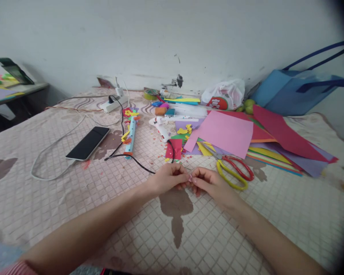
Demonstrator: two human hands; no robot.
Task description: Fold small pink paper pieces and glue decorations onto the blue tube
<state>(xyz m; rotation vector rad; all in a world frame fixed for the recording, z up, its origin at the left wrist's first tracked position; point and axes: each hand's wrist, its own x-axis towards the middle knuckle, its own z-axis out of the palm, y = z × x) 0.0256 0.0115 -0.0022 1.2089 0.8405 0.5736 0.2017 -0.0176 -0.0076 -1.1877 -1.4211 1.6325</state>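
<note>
My left hand [172,176] and my right hand [205,180] meet fingertip to fingertip above the patterned tablecloth [229,236]. Both are closed in a pinch on a tiny piece of pink paper [190,178], mostly covered by the fingers. Just right of my right hand lie scissors [235,173] with one yellow and one red handle. Beyond the hands rests a white glue gun [161,128], its black cord running down past a red paper square [174,149]. A large pink sheet [225,131] tops a pile of coloured paper.
To the left lie a phone [88,143] on a charging cable and a light-blue strip [130,135] decorated with paper pieces. Farther back are a power strip [114,103], a roll of tape [151,94], a white plastic bag [223,94] and a blue bag [298,91]. Paper scraps surround the glue gun.
</note>
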